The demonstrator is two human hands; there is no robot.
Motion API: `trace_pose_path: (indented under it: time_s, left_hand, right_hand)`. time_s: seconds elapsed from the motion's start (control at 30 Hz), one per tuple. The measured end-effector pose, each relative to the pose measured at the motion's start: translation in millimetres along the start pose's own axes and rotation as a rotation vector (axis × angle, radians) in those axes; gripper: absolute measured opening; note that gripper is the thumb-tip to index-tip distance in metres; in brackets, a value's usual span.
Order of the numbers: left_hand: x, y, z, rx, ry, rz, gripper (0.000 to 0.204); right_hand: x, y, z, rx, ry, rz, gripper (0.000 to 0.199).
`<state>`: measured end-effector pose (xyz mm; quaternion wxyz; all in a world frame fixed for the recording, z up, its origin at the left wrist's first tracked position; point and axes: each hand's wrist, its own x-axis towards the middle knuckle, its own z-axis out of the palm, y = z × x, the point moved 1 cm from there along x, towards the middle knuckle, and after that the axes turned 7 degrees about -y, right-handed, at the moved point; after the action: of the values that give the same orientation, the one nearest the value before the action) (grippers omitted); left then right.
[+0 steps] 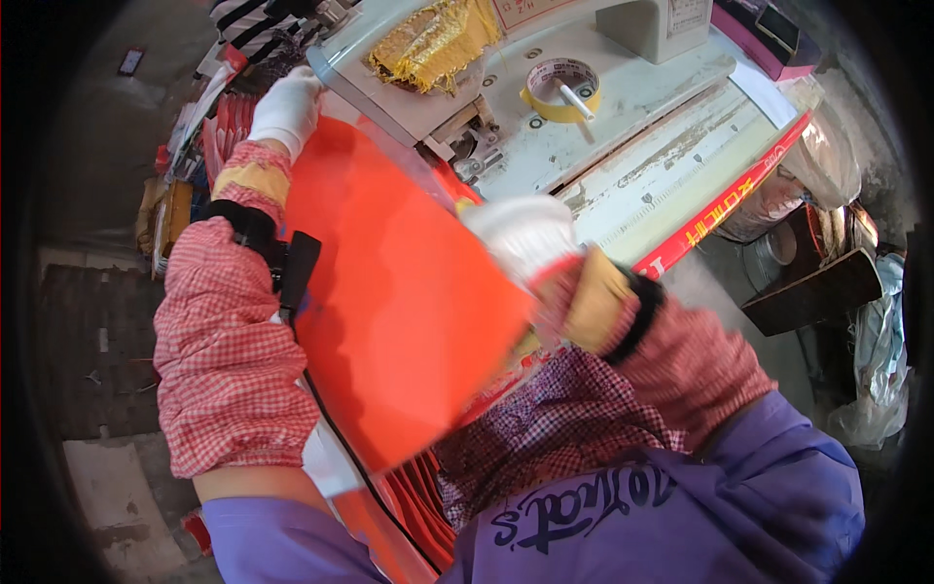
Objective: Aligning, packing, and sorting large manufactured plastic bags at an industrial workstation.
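I saw both gloved hands, left hand [288, 109] and right hand [522, 237], gripping the red sheet [399, 292] at opposite edges between them.

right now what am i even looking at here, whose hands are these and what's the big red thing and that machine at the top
This is one picture from a camera worn on a person's head, looking down at their own two hands. The wide lens bends straight edges near the rim.

Both hands wear white gloves and red checked sleeve covers. The left hand grips the far top corner of a large red sheet, which looks like paper or card. The right hand holds the sheet's right edge; it is blurred, so the grip is hard to read.

Beyond the sheet stands a pale machine table with worn paint. On it lie a roll of yellow tape on a peg and a crumpled piece of gold foil. A red strip lies along its near edge. More red sheets are stacked below the hands.
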<state>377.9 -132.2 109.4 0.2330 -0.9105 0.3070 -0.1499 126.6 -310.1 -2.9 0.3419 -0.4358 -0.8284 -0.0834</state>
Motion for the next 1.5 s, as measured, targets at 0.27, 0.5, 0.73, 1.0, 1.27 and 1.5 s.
trace_pose_path:
  time_s: [0.27,0.5,0.73,1.0,1.27,1.5]
  left_hand:
    - [-89,110,-143,-0.187,-0.467,0.286,0.016]
    - [-113,234,-212,-0.324,-0.533,0.751,0.054]
    - [-95,236,-209,-0.722,-1.195,0.885,0.023]
    - [-195,240,-271,0.103,-1.665,0.794,0.021]
    - [-203,331,-235,-0.123,-1.283,1.239,0.015]
    - [-164,269,-240,0.124,-1.412,0.916,0.033]
  right_hand:
    - [-20,5,-56,-0.217,-0.140,1.358,0.022]
    - [-76,40,-65,0.317,-0.089,1.443,0.039]
    - [-65,36,-65,0.120,-0.159,1.509,0.045]
    - [-29,36,-34,-0.363,-0.532,1.124,0.024]
    - [24,-61,64,-0.470,0.664,1.778,0.029]
    - [10,-8,21,-0.428,0.307,1.787,0.019]
